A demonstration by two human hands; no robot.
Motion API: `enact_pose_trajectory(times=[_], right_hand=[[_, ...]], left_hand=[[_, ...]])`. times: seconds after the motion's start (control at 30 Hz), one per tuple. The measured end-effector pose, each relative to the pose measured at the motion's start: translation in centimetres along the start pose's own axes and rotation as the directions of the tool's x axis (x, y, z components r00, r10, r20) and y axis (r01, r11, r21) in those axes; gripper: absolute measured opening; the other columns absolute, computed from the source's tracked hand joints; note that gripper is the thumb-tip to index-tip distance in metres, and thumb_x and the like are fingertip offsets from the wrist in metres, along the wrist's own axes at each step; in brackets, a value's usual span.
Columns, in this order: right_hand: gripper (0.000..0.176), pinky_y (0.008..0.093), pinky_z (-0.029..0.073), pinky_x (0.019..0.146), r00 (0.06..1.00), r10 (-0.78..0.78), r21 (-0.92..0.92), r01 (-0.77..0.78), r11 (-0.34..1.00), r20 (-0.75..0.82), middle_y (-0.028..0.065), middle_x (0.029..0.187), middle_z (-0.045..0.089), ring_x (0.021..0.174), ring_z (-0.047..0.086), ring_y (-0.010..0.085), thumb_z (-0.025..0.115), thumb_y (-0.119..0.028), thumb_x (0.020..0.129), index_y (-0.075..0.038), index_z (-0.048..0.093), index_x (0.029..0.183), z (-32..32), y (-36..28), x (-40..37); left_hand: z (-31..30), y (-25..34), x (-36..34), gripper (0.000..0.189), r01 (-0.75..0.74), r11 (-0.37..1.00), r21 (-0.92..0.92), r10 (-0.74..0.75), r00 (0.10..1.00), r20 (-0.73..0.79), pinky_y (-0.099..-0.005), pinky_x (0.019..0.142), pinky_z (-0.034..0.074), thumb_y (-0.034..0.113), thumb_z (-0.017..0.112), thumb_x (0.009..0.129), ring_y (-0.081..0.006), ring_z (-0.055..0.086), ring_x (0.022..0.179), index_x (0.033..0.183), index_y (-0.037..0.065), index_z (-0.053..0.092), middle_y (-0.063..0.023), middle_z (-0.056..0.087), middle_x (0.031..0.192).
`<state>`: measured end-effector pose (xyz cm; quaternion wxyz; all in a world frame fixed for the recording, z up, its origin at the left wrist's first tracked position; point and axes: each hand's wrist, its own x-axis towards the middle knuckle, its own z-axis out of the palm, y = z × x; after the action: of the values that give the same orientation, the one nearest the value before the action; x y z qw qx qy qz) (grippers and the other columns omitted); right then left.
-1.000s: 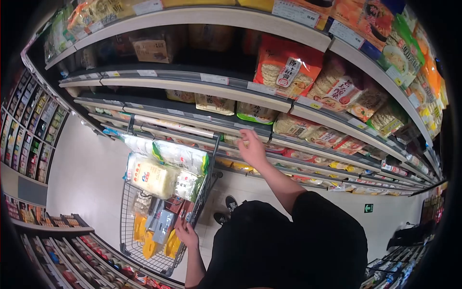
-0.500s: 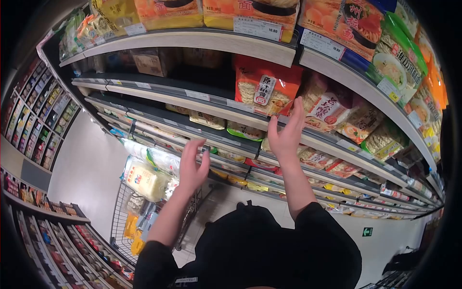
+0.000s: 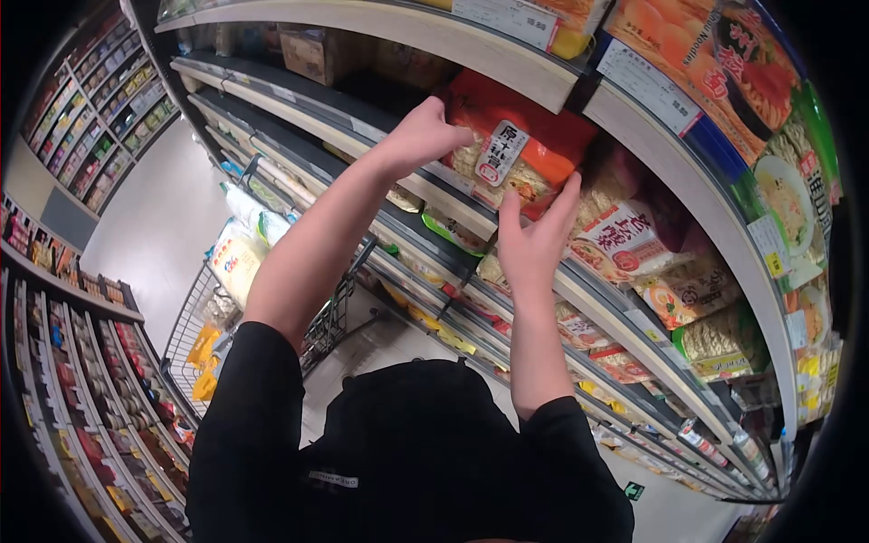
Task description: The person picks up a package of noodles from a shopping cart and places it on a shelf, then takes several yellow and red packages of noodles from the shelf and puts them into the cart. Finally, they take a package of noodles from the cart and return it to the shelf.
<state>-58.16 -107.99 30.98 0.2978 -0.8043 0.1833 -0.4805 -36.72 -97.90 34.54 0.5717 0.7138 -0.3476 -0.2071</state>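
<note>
A red bag of noodles (image 3: 520,149) with a white label stands on a shop shelf (image 3: 507,237) in front of me. My left hand (image 3: 421,136) lies on the bag's left top corner, fingers curled against it. My right hand (image 3: 536,237) is raised at the bag's lower right edge, fingers spread and touching the packet. Both arms are in black sleeves and reach up from my body.
A wire shopping cart (image 3: 213,317) full of packets stands at lower left, against the shelving. More noodle bags (image 3: 634,244) fill the shelves to the right. Price tags line the shelf edges. Another rack of goods (image 3: 72,389) runs along the left.
Both hands rose to the red bag: the left left the cart and went up to the bag's top, the right came up from the lower shelf. The view tilted upward.
</note>
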Motion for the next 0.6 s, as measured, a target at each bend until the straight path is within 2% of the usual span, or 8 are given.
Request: enact_pose_trajectory(times=[0.03, 0.13, 0.23, 0.3, 0.4, 0.47, 0.53, 0.6], right_hand=[[0.087, 0.0492, 0.032, 0.118, 0.999, -0.049, -0.015, 0.049, 0.999, -0.017, 0.0343, 0.150, 0.039, 0.138, 0.043, 0.0453, 0.072, -0.017, 0.091, 0.010, 0.022, 0.156, 0.3, 0.2, -0.2], [0.086, 0.0466, 0.034, 0.117, 0.997, -0.064, 0.131, 0.069, 0.989, -0.046, 0.0289, 0.153, 0.039, 0.140, 0.044, 0.0393, 0.072, -0.010, 0.090, 0.006, 0.023, 0.158, 0.3, 0.6, -0.8], [0.083, 0.0455, 0.034, 0.117, 0.991, -0.102, 0.412, 0.128, 0.902, -0.085, 0.0213, 0.151, 0.042, 0.138, 0.045, 0.0314, 0.073, -0.001, 0.090, -0.001, 0.026, 0.158, 0.7, 1.1, -1.4], [0.083, 0.0465, 0.038, 0.115, 0.963, -0.220, 0.387, 0.265, 0.883, -0.158, 0.0226, 0.147, 0.044, 0.134, 0.048, 0.0338, 0.074, 0.001, 0.089, 0.002, 0.024, 0.155, 0.9, 1.6, -1.5], [0.083, 0.0452, 0.052, 0.102, 0.898, -0.337, 0.434, 0.433, 0.790, -0.283, 0.0238, 0.139, 0.050, 0.122, 0.056, 0.0323, 0.078, 0.006, 0.084, 0.001, 0.028, 0.151, 1.0, 2.6, -1.9], [0.084, 0.0462, 0.054, 0.099, 0.812, -0.456, 0.411, 0.580, 0.704, -0.364, 0.0227, 0.135, 0.053, 0.118, 0.057, 0.0330, 0.084, 0.002, 0.083, -0.001, 0.030, 0.148, 0.9, 2.7, -1.1], [0.083, 0.0503, 0.051, 0.106, 0.752, -0.494, 0.505, 0.659, 0.558, -0.436, 0.0234, 0.137, 0.051, 0.122, 0.056, 0.0359, 0.087, -0.006, 0.084, -0.001, 0.032, 0.146, 1.7, -1.0, -0.7], [0.086, 0.0517, 0.049, 0.109, 0.689, -0.567, 0.494, 0.723, 0.484, -0.452, 0.0232, 0.139, 0.050, 0.124, 0.055, 0.0363, 0.089, -0.015, 0.083, -0.001, 0.032, 0.145, 2.6, -1.4, -0.5]], left_hand=[[0.3, 0.0, -0.2, 0.057, 0.032, 0.999, -0.008, -0.032, 0.999, -0.009, -0.0346, 0.105, 0.049, 0.003, 0.073, 0.086, -0.0184, 0.063, 0.115, 0.136, -0.003, 0.047, -0.0117, 0.062, 0.133], [1.4, -0.7, -2.3, 0.066, -0.315, 0.947, -0.060, 0.301, 0.937, -0.177, -0.0343, 0.095, 0.052, 0.018, 0.087, 0.076, -0.0190, 0.065, 0.108, 0.126, -0.003, 0.051, -0.0138, 0.068, 0.116], [1.7, -1.0, -4.5, 0.090, -0.519, 0.852, -0.068, 0.499, 0.844, -0.197, -0.0355, 0.109, 0.048, 0.012, 0.087, 0.076, -0.0211, 0.061, 0.124, 0.148, -0.002, 0.035, -0.0142, 0.061, 0.135], [1.8, 0.3, -7.0, 0.091, -0.558, 0.830, 0.007, 0.546, 0.809, -0.217, -0.0369, 0.112, 0.045, 0.007, 0.084, 0.077, -0.0237, 0.058, 0.128, 0.151, 0.000, 0.032, -0.0153, 0.057, 0.139], [2.5, 0.3, -9.3, 0.091, -0.748, 0.663, 0.030, 0.693, 0.598, -0.403, -0.0409, 0.108, 0.048, 0.013, 0.088, 0.072, -0.0304, 0.060, 0.127, 0.148, 0.002, 0.038, -0.0184, 0.058, 0.136], [1.9, 1.1, -12.4, 0.097, -0.644, 0.683, 0.343, 0.718, 0.510, -0.473, -0.0448, 0.108, 0.048, 0.024, 0.091, 0.069, -0.0416, 0.057, 0.126, 0.148, 0.004, 0.039, -0.0209, 0.059, 0.132], [0.9, 1.3, -14.7, 0.098, -0.626, 0.689, 0.366, 0.711, 0.486, -0.508, -0.0475, 0.108, 0.047, 0.028, 0.093, 0.069, -0.0406, 0.058, 0.126, 0.148, 0.006, 0.040, -0.0191, 0.057, 0.136], [-0.3, 0.3, -17.8, 0.100, -0.625, 0.751, 0.211, 0.632, 0.589, -0.504, -0.0439, 0.111, 0.045, 0.022, 0.092, 0.075, -0.0309, 0.054, 0.133, 0.154, 0.008, 0.031, -0.0151, 0.050, 0.146]])
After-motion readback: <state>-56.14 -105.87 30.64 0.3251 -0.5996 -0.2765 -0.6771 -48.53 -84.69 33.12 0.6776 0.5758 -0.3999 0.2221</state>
